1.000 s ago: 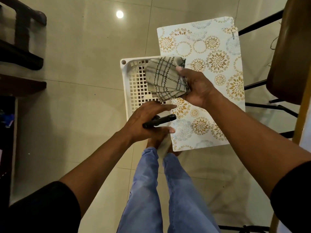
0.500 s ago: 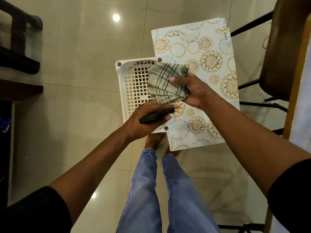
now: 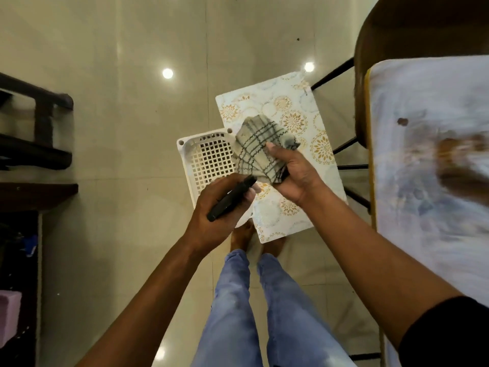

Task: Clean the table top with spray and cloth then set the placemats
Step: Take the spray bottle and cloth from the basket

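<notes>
While right hand point(image 3: 293, 173) clutched cloth point(image 3: 260, 149) plus placemat point(image 3: 296, 120), left hand point(image 3: 222, 207) gripped black pen point(image 3: 230, 198) and basket point(image 3: 201, 157); overloaded grips risked dropped placemat.

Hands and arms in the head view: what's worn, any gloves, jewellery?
Both hands, left hand and right hand, are bare: no gloves, rings or watch visible. Forearms are uncovered; short black sleeves show at the upper arms.
</notes>
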A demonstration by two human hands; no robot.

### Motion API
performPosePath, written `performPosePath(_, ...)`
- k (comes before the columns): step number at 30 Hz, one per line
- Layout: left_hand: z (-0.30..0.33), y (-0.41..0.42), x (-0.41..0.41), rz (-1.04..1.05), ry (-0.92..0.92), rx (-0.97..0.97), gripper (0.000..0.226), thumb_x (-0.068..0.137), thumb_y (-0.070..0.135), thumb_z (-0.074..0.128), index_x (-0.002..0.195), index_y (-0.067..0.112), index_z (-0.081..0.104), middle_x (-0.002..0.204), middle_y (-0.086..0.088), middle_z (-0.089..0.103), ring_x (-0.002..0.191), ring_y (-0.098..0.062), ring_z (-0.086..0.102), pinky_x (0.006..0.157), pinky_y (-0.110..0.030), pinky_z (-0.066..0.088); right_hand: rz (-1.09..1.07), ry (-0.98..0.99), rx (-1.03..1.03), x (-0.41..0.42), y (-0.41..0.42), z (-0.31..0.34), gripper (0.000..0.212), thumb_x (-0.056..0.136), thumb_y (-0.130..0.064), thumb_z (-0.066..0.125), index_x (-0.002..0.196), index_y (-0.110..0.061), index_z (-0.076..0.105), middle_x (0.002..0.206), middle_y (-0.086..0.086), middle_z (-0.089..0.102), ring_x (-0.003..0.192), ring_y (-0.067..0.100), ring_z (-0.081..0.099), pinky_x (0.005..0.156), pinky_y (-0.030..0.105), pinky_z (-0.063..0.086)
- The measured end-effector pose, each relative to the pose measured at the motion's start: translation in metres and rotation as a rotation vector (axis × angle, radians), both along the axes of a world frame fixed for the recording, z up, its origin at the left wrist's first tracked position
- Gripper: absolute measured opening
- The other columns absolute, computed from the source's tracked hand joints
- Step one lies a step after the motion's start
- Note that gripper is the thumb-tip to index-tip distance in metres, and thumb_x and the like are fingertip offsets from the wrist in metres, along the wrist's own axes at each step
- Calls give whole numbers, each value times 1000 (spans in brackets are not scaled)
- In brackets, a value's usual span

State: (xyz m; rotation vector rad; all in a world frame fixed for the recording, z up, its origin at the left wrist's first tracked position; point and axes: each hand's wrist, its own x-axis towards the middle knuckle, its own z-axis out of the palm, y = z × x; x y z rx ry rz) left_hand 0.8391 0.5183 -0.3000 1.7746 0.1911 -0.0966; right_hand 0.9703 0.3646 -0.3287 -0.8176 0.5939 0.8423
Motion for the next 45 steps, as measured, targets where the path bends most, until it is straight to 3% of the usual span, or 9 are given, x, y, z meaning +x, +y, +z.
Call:
performPosePath(4, 47, -10, -4, -49, -34, -46, 14, 107, 18, 61, 110, 11, 73, 109, -4, 76, 109, -24, 73, 96, -39, 56, -121, 36, 30, -29, -26, 57, 50, 95, -8, 59, 143, 3, 50, 139, 25, 60, 129, 41, 58, 109, 59, 45)
performPosePath(11, 112, -45, -2, -222, -65, -97, 23, 101, 34, 68, 96, 12, 73, 88, -4, 78, 83, -27, 78, 81, -59, 60, -267, -57, -15, -87, -84, 152, 44, 92, 2, 58, 136, 3, 57, 130, 25, 65, 118, 42, 65, 87, 56, 59)
performPosePath(15, 135, -72, -2, -361, -116, -99, 31, 102, 37, 68, 97, 8, 75, 74, -4, 75, 77, -25, 78, 77, -54, 60, -419, -118, -131, -122, -117, 180, 47, 84, 5, 65, 130, 3, 62, 124, 25, 69, 111, 42, 69, 83, 56, 60)
performPosePath(21, 151, -124, -16, -645, -139, -127, 49, 103, 52, 67, 95, 5, 78, 71, -5, 71, 68, -25, 73, 68, -51, 58, -653, -154, -316, -188, -164, 199, 39, 86, 5, 68, 125, 3, 65, 121, 27, 69, 110, 44, 69, 96, 64, 52)
performPosePath(26, 158, -180, -38, -856, -98, -137, 31, 104, 33, 67, 92, 6, 76, 71, -8, 70, 69, -27, 72, 68, -41, 56, -870, -186, -358, -248, -203, 218, 27, 89, 6, 66, 116, 1, 69, 115, 26, 72, 107, 43, 70, 89, 60, 57)
performPosePath(30, 163, -227, -65, -1033, -96, -151, 38, 103, 37, 68, 91, 1, 73, 73, -11, 67, 68, -31, 69, 65, -49, 57, -1061, -137, -357, -300, -233, 224, 31, 89, 6, 66, 120, 8, 62, 115, 28, 71, 103, 43, 71, 80, 57, 61)
performPosePath(36, 167, -285, -125, -1244, -92, -124, 27, 100, 28, 73, 88, 4, 75, 73, -14, 68, 59, -29, 69, 57, -39, 54, -1322, -101, -347, -398, -267, 220, 32, 86, 5, 71, 117, 7, 65, 119, 30, 69, 110, 46, 68, 95, 69, 51)
performPosePath(41, 164, -330, -184, -1427, -80, -67, 34, 98, 37, 71, 85, 6, 76, 75, -19, 69, 56, -35, 60, 51, -50, 48, -1453, -11, -435, -486, -285, 206, 30, 88, 4, 69, 118, 4, 67, 114, 26, 72, 105, 43, 71, 92, 66, 53)
performPosePath(45, 164, -362, -235, -1553, 4, -3, 23, 104, 13, 69, 82, 9, 76, 77, -12, 73, 57, -14, 59, 56, -27, 45, -1570, 40, -474, -547, -294, 195, 22, 90, 4, 68, 110, -2, 70, 109, 22, 75, 99, 39, 73, 83, 54, 60)
